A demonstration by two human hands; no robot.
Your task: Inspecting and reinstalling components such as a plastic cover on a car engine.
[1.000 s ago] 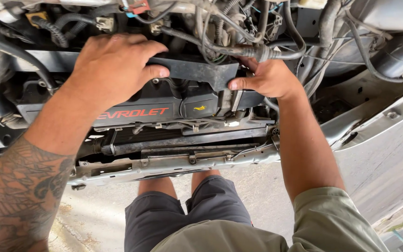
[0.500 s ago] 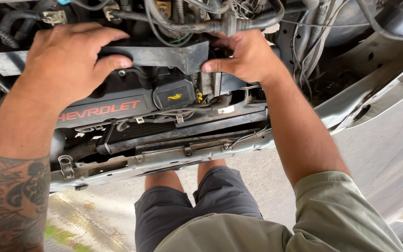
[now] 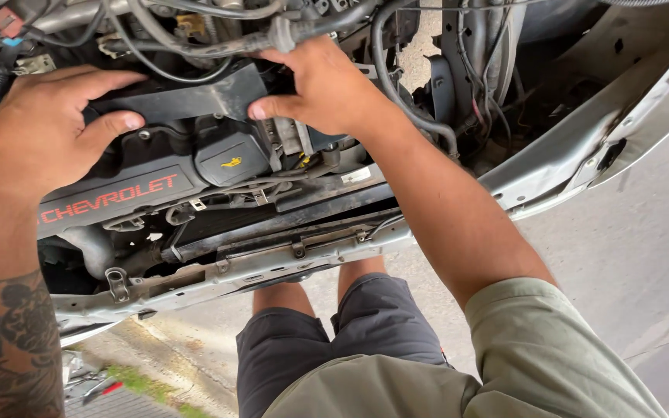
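Note:
A flat black plastic bracket (image 3: pixel 187 99) lies across the top of a car engine in an open engine bay. My left hand (image 3: pixel 44 135) grips its left end, thumb pressed on the near edge. My right hand (image 3: pixel 319 85) holds its right end, thumb underneath and fingers over the top. Just below the bracket sit the dark engine cover (image 3: pixel 118 197) with red lettering and a black filler cap (image 3: pixel 230 159) with a yellow symbol.
Hoses and wiring (image 3: pixel 195 31) crowd the bay beyond the bracket. A bare metal front crossmember (image 3: pixel 234 275) runs below the engine. A silver body panel (image 3: pixel 613 131) slants at right. My legs in dark shorts (image 3: pixel 342 340) stand on the pavement (image 3: pixel 629 255).
The view has swung so the engine sits further left in frame. Both hands keep their hold on the black bracket, and the right hand's fingers now lie over its top.

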